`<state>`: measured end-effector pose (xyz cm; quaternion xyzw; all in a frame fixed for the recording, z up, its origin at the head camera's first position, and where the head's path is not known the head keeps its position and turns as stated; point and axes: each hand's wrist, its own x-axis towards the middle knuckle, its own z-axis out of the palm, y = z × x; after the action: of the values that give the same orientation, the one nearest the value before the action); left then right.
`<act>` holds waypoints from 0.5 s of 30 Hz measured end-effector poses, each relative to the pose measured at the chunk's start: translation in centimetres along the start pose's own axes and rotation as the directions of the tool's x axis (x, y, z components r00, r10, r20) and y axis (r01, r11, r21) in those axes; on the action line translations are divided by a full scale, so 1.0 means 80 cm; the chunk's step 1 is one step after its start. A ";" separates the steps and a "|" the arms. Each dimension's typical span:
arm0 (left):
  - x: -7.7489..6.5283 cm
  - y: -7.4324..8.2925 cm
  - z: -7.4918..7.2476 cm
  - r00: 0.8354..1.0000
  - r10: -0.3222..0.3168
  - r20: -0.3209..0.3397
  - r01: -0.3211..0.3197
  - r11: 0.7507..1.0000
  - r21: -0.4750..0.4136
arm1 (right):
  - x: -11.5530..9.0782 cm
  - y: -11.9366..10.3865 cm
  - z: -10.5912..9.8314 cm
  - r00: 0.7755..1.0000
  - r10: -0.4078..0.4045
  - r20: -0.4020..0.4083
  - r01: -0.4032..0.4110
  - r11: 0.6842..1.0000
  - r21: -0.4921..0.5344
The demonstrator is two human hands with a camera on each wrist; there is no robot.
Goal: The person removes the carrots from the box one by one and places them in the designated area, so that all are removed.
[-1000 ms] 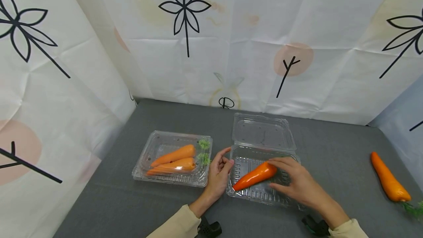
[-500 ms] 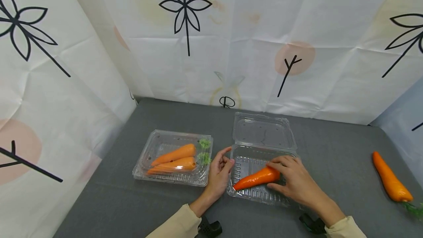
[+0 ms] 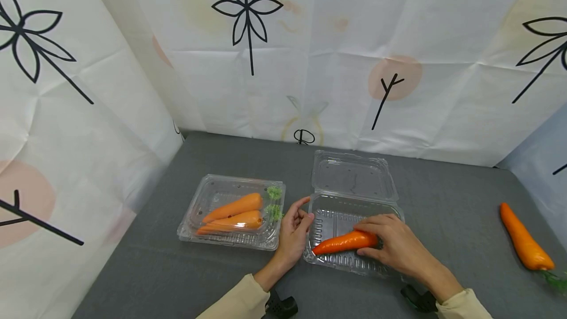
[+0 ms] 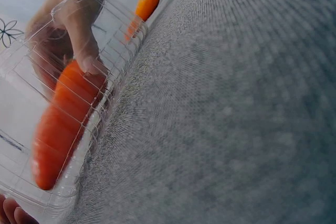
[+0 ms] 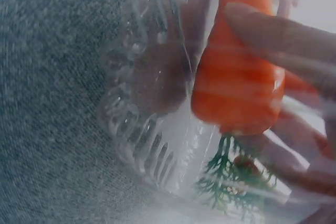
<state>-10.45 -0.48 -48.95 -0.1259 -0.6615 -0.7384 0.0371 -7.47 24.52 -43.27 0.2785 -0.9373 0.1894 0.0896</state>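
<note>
An orange carrot [image 3: 345,242] lies slantwise in a clear plastic clamshell box [image 3: 325,223], whose lid [image 3: 352,176] is folded back behind it. My right hand [image 3: 394,245] holds the carrot by its thick end, thumb on the near side and fingers on the far side. In the right wrist view, green leaves [image 5: 226,174] hang from that end of the carrot, seen through the clear plastic. My left hand [image 3: 292,228] rests against the box's left side, its thumb and fingertips at the rim. Only a few left fingertips [image 4: 13,213] show in the left wrist view.
A closed clear box [image 3: 190,230] with two carrots [image 3: 236,208] and green tops inside stands to the left. Another carrot [image 3: 522,240] with leaves lies on the grey table [image 3: 452,210] at the far right. Printed white cloth [image 3: 332,63] rises behind and at the sides.
The right hand has come down onto the carrot's thick end and gripped it. That end has swung slightly nearer and to the right. The left hand has stayed in place.
</note>
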 end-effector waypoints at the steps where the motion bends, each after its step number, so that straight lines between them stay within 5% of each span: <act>1: 0.000 0.000 0.000 1.000 0.000 -0.003 0.000 1.000 0.001 | 0.000 0.000 -0.001 1.000 -0.003 -0.008 0.003 1.000 0.012; 8: 0.000 -0.001 0.000 1.000 -0.004 -0.012 0.004 1.000 0.014 | 0.001 0.003 -0.006 0.992 -0.052 -0.115 0.065 0.991 0.115; 15: 0.000 -0.002 -0.001 1.000 0.011 -0.002 -0.011 1.000 0.024 | 0.000 0.002 -0.023 0.958 -0.044 -0.282 0.096 0.980 0.173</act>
<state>-10.53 -0.50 -49.13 -0.1282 -0.6695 -0.7304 0.0435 -7.46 25.34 -41.64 0.2896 -0.8833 0.3096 0.2004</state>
